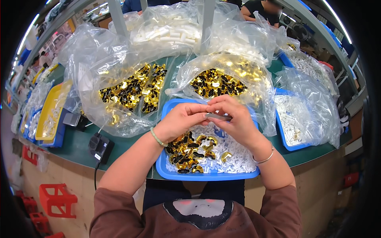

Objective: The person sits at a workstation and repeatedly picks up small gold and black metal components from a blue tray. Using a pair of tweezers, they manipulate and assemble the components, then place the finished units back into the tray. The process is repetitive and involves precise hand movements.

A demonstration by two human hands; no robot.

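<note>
My left hand and my right hand meet above the far half of a blue tray. Both are closed, their fingertips pinched together around a small grey strip-like piece. Its ends are partly covered by my fingers, so its exact kind is unclear. Under my left wrist, shiny gold-and-black curved parts are heaped in the tray. Small white plastic parts fill its right side, with a few gold pieces lying on them.
Clear bags of gold-and-black parts lie open beyond the tray, with a bag of white tubes behind. A blue tray of white pieces stands right. At left are a black boxy device with a cable and a yellow tray.
</note>
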